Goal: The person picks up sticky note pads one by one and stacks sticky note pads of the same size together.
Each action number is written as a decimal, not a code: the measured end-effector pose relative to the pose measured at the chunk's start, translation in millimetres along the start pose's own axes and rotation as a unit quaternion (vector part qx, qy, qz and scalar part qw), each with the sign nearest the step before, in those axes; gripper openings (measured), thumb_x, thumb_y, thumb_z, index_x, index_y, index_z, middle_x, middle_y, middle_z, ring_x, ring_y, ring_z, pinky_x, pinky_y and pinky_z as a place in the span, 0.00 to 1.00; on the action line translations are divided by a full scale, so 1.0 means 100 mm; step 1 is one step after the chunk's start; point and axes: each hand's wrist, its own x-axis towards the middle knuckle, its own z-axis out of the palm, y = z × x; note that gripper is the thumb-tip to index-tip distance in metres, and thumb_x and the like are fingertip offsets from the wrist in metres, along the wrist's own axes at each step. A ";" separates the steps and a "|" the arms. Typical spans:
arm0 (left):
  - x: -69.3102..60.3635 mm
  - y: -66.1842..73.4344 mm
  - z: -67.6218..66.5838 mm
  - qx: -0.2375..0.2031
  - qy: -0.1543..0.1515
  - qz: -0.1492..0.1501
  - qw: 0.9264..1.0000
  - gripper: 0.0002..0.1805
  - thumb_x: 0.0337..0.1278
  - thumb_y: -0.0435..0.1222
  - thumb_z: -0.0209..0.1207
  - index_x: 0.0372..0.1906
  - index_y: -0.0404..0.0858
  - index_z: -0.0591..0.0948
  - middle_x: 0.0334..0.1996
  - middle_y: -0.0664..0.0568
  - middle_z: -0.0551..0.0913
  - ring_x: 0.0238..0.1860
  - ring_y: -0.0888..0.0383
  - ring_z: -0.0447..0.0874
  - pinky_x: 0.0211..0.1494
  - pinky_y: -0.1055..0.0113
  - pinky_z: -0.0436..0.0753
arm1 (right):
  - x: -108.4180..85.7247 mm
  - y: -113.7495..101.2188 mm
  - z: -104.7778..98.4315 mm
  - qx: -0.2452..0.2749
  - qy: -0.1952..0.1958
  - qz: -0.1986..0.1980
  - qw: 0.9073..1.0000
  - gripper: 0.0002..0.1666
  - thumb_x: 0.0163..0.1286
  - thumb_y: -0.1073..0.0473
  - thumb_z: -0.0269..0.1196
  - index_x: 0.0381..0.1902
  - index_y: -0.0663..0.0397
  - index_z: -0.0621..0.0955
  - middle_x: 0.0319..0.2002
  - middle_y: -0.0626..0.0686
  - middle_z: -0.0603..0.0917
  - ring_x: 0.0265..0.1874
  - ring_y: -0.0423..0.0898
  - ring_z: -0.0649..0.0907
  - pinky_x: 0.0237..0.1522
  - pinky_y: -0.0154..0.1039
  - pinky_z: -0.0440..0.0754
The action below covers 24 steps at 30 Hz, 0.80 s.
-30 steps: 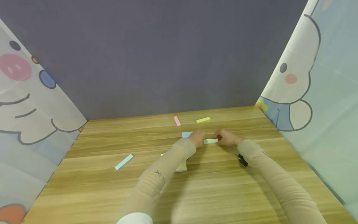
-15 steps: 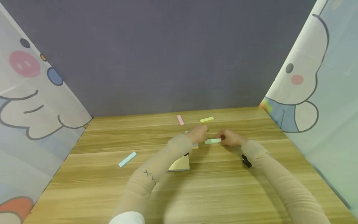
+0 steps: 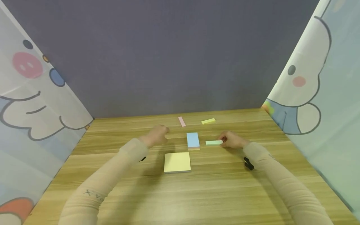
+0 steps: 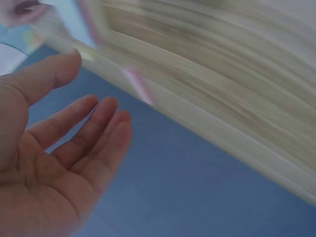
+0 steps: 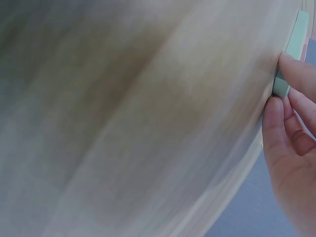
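Note:
My right hand (image 3: 232,139) pinches the right end of a narrow pale-green sticky note pad (image 3: 213,142) lying on the table. The right wrist view shows thumb and fingers around the end of that green pad (image 5: 295,42). Left of it sits a stack of rectangular sticky note pads (image 3: 192,140), blue on top with other colours below. Holding nothing, my left hand (image 3: 156,136) hovers left of the stack. Its fingers are loosely bent and apart from the thumb in the left wrist view (image 4: 74,143). A square yellow sticky note pad (image 3: 177,162) lies nearer me.
A narrow pink pad (image 3: 182,121) and a narrow yellow pad (image 3: 208,121) lie at the back of the wooden table (image 3: 213,193). A dark panel (image 3: 180,59) rises behind, with printed cloths at both sides.
The left hand has left the green pad and swung leftward, uncovering the blue-topped stack and the square yellow pad. Its arm now covers the narrow light-blue pad. My right hand stays at the green pad.

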 end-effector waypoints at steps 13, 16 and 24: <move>-0.81 -0.80 0.01 0.027 -0.056 -0.127 0.990 0.22 0.44 0.30 0.63 0.46 0.22 0.75 0.48 0.32 0.77 0.50 0.36 0.74 0.51 0.49 0.77 | 0.01 0.04 -0.04 0.013 -0.012 -0.012 1.000 0.19 0.57 0.67 0.64 0.47 0.71 0.77 0.42 0.61 0.78 0.35 0.46 0.73 0.36 0.37 0.74; -0.89 -0.88 0.08 0.022 -0.058 -0.142 0.988 0.19 0.40 0.31 0.65 0.41 0.24 0.78 0.41 0.36 0.79 0.42 0.42 0.78 0.46 0.52 0.80 | 0.00 0.04 -0.04 0.004 -0.011 -0.015 1.000 0.19 0.57 0.66 0.64 0.47 0.70 0.77 0.42 0.61 0.78 0.36 0.47 0.74 0.37 0.38 0.75; -1.01 -0.97 0.22 0.012 -0.086 -0.222 0.971 0.17 0.34 0.30 0.68 0.34 0.31 0.74 0.28 0.48 0.75 0.29 0.54 0.71 0.32 0.64 0.76 | 0.01 0.02 -0.03 -0.017 -0.001 -0.018 1.000 0.19 0.57 0.65 0.64 0.46 0.69 0.78 0.43 0.62 0.79 0.38 0.48 0.77 0.40 0.41 0.77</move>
